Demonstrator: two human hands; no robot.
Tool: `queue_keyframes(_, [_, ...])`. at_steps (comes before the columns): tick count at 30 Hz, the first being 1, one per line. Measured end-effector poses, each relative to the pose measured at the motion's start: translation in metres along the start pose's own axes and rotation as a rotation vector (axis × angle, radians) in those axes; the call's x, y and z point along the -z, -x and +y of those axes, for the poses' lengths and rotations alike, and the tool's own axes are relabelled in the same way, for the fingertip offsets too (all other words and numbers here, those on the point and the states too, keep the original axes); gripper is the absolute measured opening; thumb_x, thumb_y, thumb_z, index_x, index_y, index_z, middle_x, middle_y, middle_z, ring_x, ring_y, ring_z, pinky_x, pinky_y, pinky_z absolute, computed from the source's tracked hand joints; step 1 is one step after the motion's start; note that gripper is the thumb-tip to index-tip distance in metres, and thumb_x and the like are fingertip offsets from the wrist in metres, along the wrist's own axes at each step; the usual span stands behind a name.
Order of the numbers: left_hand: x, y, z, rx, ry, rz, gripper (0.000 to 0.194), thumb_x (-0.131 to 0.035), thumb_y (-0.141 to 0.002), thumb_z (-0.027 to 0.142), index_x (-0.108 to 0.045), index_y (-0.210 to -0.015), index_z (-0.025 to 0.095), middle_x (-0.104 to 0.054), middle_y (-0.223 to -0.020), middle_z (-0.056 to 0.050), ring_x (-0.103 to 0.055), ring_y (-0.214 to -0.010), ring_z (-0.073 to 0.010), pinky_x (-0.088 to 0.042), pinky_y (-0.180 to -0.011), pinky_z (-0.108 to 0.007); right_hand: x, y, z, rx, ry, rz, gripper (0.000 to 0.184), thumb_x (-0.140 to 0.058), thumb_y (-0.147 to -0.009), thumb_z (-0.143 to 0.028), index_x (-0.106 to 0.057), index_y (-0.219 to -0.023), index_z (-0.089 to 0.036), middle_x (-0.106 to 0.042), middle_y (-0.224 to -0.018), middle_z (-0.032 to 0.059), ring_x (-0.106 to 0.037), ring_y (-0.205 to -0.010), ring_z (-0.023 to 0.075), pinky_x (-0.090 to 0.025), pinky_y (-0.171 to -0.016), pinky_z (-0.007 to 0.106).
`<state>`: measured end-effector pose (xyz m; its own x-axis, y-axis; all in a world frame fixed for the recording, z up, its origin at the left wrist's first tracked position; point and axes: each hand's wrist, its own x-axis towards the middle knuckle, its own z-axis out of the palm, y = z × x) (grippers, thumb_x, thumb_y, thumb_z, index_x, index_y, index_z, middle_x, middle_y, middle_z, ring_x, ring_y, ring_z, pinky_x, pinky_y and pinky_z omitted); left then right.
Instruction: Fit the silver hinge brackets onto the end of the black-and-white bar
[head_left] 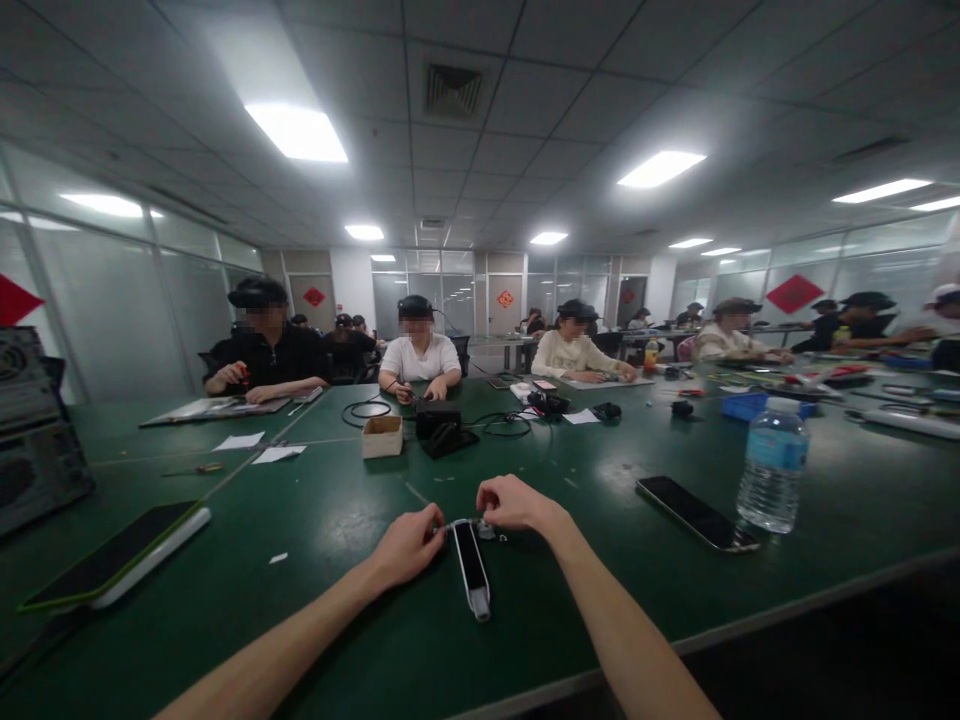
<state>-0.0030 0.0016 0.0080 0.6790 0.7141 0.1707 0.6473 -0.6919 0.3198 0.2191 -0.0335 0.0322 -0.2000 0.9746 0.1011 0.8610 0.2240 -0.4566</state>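
My left hand (409, 545) and right hand (514, 503) are both pinched in narrow on the top end of a slim white plastic gadget (471, 565) with a glossy black face, lying flat on the smooth green table (315, 520).

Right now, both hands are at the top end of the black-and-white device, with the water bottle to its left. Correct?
No: the head view shows the water bottle to the right of the black-and-white device, not its left. The left hand and right hand are at its top end, as stated.

Assembly workshop: long green workbench (315, 560), seated workers (420, 350)
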Motion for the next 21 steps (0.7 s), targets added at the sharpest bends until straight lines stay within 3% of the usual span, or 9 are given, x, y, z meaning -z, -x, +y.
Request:
queue_keyframes(6, [-0.0002,-0.0004,-0.0019,-0.024,-0.024,0.002,0.012,-0.043,-0.091,0.026,-0.053,-0.094,0.020,-0.062,-0.075,0.000,-0.059,-0.069,-0.0149,-0.037,-0.060,-0.023,0.0006,0.0013,0.0000,-0.056,-0.025,-0.112,0.012,-0.063,-0.069,-0.022,-0.069,-0.078,-0.019,-0.069,-0.079,0.0002,-0.062,-0.070,0.0112,-0.043,-0.058,0.017])
queue_keyframes(21, [-0.0033,-0.0031,-0.0072,-0.057,-0.015,-0.002,0.015,-0.042,-0.090,0.029,-0.054,-0.093,0.020,-0.064,-0.075,-0.001,-0.060,-0.070,-0.0167,-0.038,-0.060,-0.024,-0.0048,-0.0021,0.0053,0.032,0.021,-0.088,0.017,-0.060,-0.077,-0.024,-0.071,-0.090,-0.020,-0.069,-0.083,0.0002,-0.061,-0.069,0.0104,-0.042,-0.058,0.017])
